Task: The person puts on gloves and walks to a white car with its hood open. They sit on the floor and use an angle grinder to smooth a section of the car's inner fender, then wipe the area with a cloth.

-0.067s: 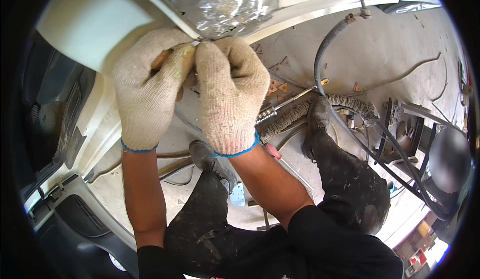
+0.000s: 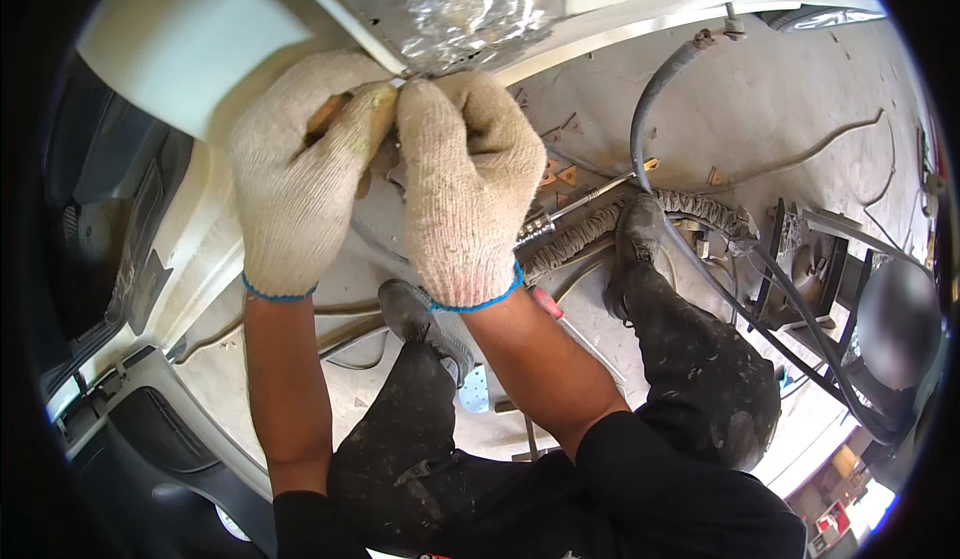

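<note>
My left hand (image 2: 300, 179) and my right hand (image 2: 465, 194) wear off-white knit gloves with blue cuffs. Both are closed, and their fingertips meet at the lower end of a seam in a white car body panel (image 2: 190, 69). Whatever they pinch there is hidden by the gloves. Something brownish (image 2: 326, 117) shows in the gap between my left thumb and fingers; its kind is unclear. Just beyond the fingertips, a shiny bare-metal patch (image 2: 465, 9) interrupts the white paint.
An open car door (image 2: 190, 409) stands at lower left. On the floor lie a thick wrapped hose (image 2: 580, 239), a metal rod tool (image 2: 590, 194), a red-handled tool (image 2: 547, 302) and several small triangular copper-coloured pieces (image 2: 567, 175). A dark cable (image 2: 650, 99) loops at right beside a metal frame (image 2: 800, 269).
The view has shifted very slightly. Both hands keep the same closed pose at the panel seam.
</note>
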The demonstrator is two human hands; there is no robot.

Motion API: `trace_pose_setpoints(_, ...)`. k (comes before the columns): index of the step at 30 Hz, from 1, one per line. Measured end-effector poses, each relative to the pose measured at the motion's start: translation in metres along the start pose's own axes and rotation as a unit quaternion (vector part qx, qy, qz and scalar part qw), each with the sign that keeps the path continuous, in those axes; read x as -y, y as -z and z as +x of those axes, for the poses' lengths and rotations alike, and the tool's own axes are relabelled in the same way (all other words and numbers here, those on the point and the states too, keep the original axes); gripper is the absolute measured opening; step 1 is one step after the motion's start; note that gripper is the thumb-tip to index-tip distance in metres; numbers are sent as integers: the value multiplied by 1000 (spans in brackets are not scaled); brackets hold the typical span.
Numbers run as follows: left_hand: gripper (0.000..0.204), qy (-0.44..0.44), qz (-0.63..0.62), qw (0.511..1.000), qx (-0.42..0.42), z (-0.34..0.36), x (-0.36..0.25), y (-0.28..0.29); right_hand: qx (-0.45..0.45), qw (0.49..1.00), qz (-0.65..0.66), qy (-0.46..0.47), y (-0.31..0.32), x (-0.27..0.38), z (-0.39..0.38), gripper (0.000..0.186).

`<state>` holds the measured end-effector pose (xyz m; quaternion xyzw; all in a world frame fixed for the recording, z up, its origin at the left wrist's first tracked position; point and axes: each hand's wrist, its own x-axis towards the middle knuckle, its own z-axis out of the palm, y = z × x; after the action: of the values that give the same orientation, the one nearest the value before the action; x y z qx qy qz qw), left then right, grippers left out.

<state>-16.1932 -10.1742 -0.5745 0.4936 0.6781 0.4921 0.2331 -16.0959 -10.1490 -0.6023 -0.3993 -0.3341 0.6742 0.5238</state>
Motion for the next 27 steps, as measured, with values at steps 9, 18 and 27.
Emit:
trace_pose_setpoints(9,12,13,-19,1000,12,0,0,-1,-5,998,-38,52,3,-7,0,23)
trace_pose_setpoints(18,11,29,-51,998,12,-3,11,-2,-1,996,-68,53,8,-6,2,21)
trace_pose_setpoints(27,12,-44,7,999,-2,-4,13,0,2,997,-64,38,10,-10,-2,20)
